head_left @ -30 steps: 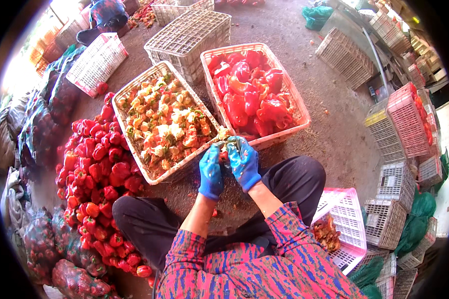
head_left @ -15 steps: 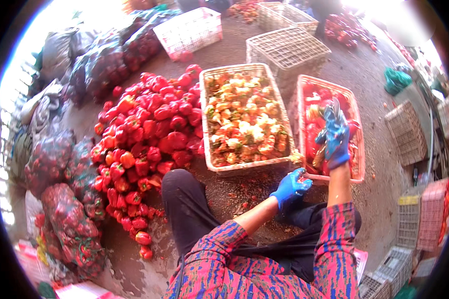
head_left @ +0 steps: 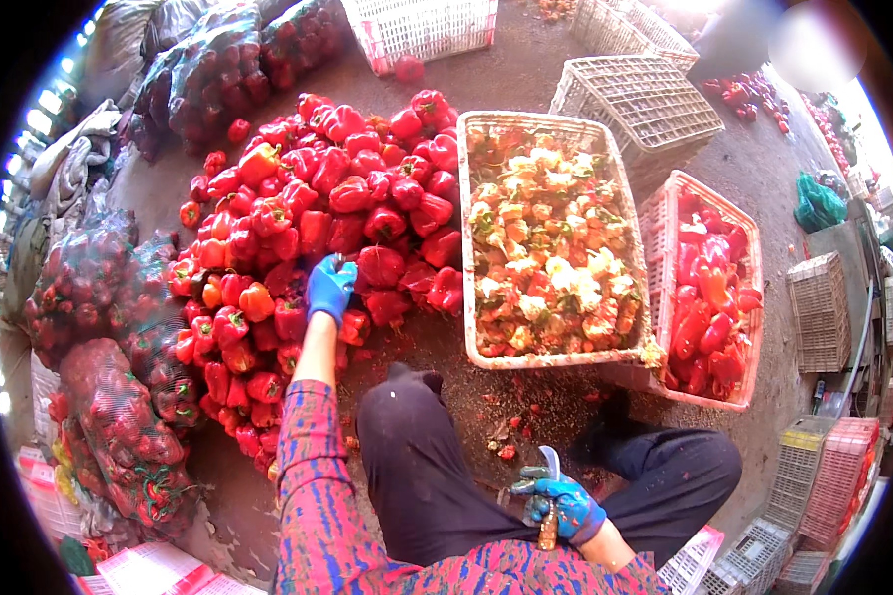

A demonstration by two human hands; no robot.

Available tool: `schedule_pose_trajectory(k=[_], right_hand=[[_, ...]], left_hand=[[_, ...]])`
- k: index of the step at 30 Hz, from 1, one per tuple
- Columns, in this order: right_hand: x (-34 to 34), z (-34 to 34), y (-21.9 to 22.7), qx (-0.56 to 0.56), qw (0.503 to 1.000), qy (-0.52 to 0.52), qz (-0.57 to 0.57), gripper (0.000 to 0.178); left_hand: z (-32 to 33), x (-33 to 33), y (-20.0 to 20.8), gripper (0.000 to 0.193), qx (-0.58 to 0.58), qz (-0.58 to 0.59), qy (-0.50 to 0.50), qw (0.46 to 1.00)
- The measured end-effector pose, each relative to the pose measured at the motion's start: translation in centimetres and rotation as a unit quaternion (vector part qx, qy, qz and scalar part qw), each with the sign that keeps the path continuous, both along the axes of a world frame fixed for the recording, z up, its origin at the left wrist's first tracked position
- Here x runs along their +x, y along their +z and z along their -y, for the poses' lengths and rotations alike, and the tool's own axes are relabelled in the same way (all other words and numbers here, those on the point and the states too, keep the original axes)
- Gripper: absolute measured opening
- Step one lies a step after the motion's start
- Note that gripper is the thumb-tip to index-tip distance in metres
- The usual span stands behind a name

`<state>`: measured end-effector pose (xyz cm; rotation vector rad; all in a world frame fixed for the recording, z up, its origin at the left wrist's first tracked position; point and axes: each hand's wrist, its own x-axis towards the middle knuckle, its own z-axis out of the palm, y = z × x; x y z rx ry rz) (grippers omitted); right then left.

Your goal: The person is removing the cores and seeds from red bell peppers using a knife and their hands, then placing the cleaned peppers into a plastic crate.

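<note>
My left hand (head_left: 330, 290), in a blue glove, reaches into a large heap of red bell peppers (head_left: 352, 193). Its fingers are partly stretched over the peppers, and no pepper shows held in them. My right hand (head_left: 566, 508), in a stained blue glove, is closed around a small knife (head_left: 549, 460) near my lap. The knife's short curved blade points up and its brown handle shows below the fingers. Beyond my knees stands a crate (head_left: 471, 248) full of pale and green pepper cores. Right of it, a pinkish crate (head_left: 754, 327) holds red pepper pieces.
Net sacks of peppers (head_left: 119, 436) line the left side. An upturned crate (head_left: 645, 99) and a white crate (head_left: 427, 35) stand at the back. More crates (head_left: 819, 312) are along the right. Scraps and seeds (head_left: 511, 426) litter the floor before my legs.
My left hand has swung left from near my lap to the pepper heap. My right hand has drawn back from the pinkish crate to my lap, with the knife. The view has shifted.
</note>
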<state>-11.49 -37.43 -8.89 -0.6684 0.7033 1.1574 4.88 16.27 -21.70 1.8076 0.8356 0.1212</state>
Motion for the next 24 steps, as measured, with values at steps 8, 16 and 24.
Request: schedule_pose_trajectory(k=[8,16,24], right_hand=[[3.0,-0.8,-2.2,-0.087,0.994,-0.069,0.003,0.05],[4.1,-1.3,-4.4,-0.081,0.994,-0.077,-0.009,0.054],[3.9,-0.8,-5.7,-0.085,0.995,-0.047,0.003,0.05]], left_hand=[[6.7,7.6,-3.3,0.048,0.495,-0.239,-0.19,0.814],[1.9,7.9,-7.0,0.013,0.318,-0.052,-0.087,0.943],[10.2,10.2,12.3,0.035,-0.351,0.279,-0.126,0.885]])
